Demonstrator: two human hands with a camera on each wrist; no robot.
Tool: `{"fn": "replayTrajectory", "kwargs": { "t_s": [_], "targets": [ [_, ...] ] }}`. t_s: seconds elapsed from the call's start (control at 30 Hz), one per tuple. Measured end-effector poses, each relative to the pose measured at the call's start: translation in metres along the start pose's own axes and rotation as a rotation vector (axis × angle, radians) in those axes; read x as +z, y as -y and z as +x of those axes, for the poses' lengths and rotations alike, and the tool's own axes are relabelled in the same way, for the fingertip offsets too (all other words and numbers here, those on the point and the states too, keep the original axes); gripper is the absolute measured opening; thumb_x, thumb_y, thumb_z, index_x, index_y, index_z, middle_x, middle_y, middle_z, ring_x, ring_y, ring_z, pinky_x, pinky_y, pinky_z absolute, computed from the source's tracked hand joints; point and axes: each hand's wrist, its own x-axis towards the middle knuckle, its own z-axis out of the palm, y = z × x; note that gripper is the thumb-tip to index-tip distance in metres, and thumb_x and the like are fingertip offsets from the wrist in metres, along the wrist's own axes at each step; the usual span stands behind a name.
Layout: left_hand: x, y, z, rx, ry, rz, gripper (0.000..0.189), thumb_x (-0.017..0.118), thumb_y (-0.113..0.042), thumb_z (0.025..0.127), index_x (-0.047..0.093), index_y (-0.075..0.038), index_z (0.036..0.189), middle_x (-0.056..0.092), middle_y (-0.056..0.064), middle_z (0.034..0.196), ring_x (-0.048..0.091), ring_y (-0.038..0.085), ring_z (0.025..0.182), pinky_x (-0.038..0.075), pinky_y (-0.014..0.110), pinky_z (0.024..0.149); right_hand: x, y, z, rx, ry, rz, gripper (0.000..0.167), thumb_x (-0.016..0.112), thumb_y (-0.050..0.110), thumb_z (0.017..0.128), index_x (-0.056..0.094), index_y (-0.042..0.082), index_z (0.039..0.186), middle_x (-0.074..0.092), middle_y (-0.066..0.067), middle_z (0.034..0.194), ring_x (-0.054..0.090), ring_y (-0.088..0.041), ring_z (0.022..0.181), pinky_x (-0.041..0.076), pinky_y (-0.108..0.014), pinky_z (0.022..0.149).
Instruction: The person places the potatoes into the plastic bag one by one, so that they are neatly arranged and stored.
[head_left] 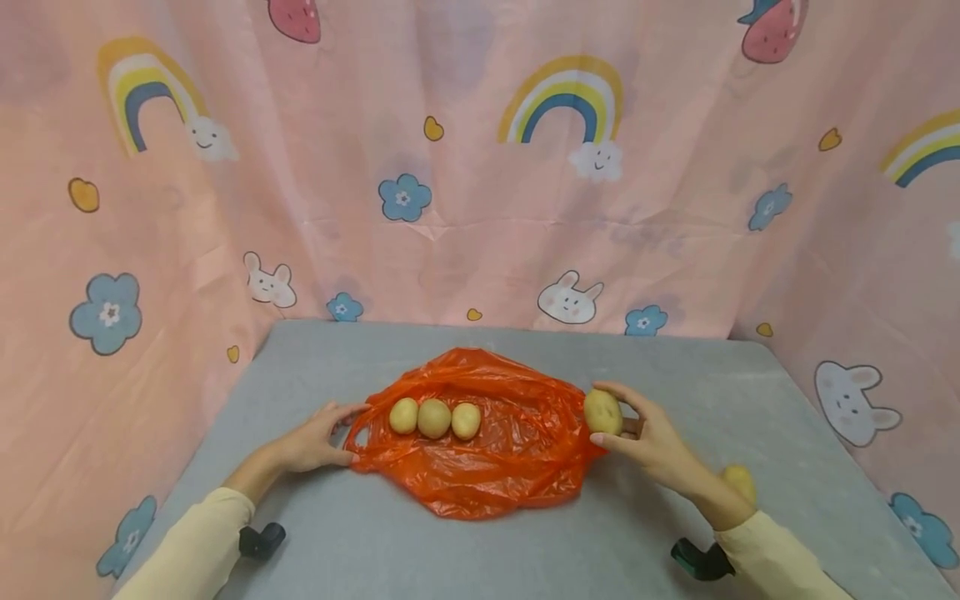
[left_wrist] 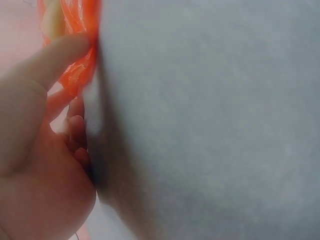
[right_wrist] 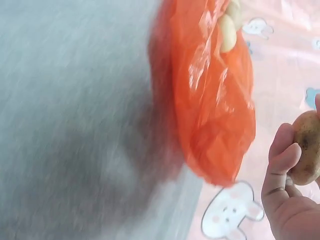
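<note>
An orange plastic bag (head_left: 495, 483) lies spread on the grey table with its mouth open. Inside it, toward the left, three potatoes (head_left: 434, 419) sit in a row. At the bag's left end my left hand (head_left: 318, 437) holds the edge by the handle, thumb and fingers spaced apart; the left wrist view shows the thumb against the orange plastic (left_wrist: 80, 72). My right hand (head_left: 652, 442) grips another potato (head_left: 602, 412) between thumb and fingers, at the bag's right end. That held potato (right_wrist: 307, 147) shows dark marks in the right wrist view.
One more potato (head_left: 738, 482) lies on the table (head_left: 360, 550), partly hidden behind my right wrist. Dark wrist-worn devices (head_left: 262, 542) sit near both cuffs. A pink patterned curtain (head_left: 465, 250) surrounds the table's back and sides.
</note>
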Motion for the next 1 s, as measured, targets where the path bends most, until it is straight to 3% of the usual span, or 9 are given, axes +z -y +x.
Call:
{"fn": "replayTrajectory", "kwargs": {
  "t_s": [0.2, 0.37, 0.57, 0.73, 1.0],
  "targets": [
    [0.000, 0.002, 0.002, -0.004, -0.003, 0.001, 0.078, 0.080, -0.024, 0.085, 0.043, -0.011, 0.152, 0.046, 0.017, 0.127, 0.046, 0.035, 0.120, 0.041, 0.058, 0.101, 0.016, 0.000, 0.009, 0.021, 0.006, 0.030, 0.063, 0.071, 0.000, 0.091, 0.041, -0.006, 0.146, 0.042, -0.031, 0.139, 0.072, -0.015, 0.085, 0.060, -0.027, 0.071],
    [0.002, 0.001, 0.000, -0.019, -0.008, 0.007, 0.078, 0.080, -0.023, 0.084, 0.043, -0.011, 0.152, 0.047, 0.015, 0.127, 0.046, 0.033, 0.119, 0.042, 0.056, 0.100, 0.033, 0.002, 0.013, 0.037, 0.037, 0.042, 0.061, 0.072, 0.003, 0.090, 0.044, -0.006, 0.144, 0.048, -0.031, 0.132, 0.072, -0.027, 0.081, 0.061, -0.031, 0.070],
    [0.003, -0.001, -0.003, -0.028, -0.008, 0.011, 0.078, 0.080, -0.022, 0.084, 0.043, -0.010, 0.151, 0.047, 0.015, 0.125, 0.046, 0.032, 0.118, 0.043, 0.056, 0.099, 0.051, 0.004, 0.016, 0.041, 0.075, 0.103, 0.063, 0.073, 0.004, 0.090, 0.043, -0.007, 0.144, 0.047, -0.032, 0.130, 0.071, -0.024, 0.081, 0.060, -0.031, 0.071],
    [0.004, -0.001, -0.003, -0.024, -0.005, 0.016, 0.078, 0.080, -0.023, 0.084, 0.043, -0.010, 0.152, 0.047, 0.016, 0.127, 0.046, 0.033, 0.119, 0.042, 0.057, 0.100, 0.062, 0.006, 0.019, 0.090, 0.108, 0.146, 0.065, 0.073, 0.007, 0.091, 0.041, -0.003, 0.146, 0.044, -0.030, 0.137, 0.073, -0.032, 0.089, 0.061, -0.034, 0.077],
    [0.003, -0.002, -0.002, -0.019, -0.016, 0.020, 0.078, 0.079, -0.022, 0.084, 0.043, -0.008, 0.152, 0.047, 0.017, 0.126, 0.046, 0.031, 0.116, 0.042, 0.050, 0.096, 0.076, 0.011, 0.031, 0.119, 0.141, 0.168, 0.068, 0.074, 0.008, 0.091, 0.039, 0.000, 0.149, 0.043, -0.028, 0.142, 0.070, -0.013, 0.091, 0.058, -0.024, 0.080]
  ]
}}
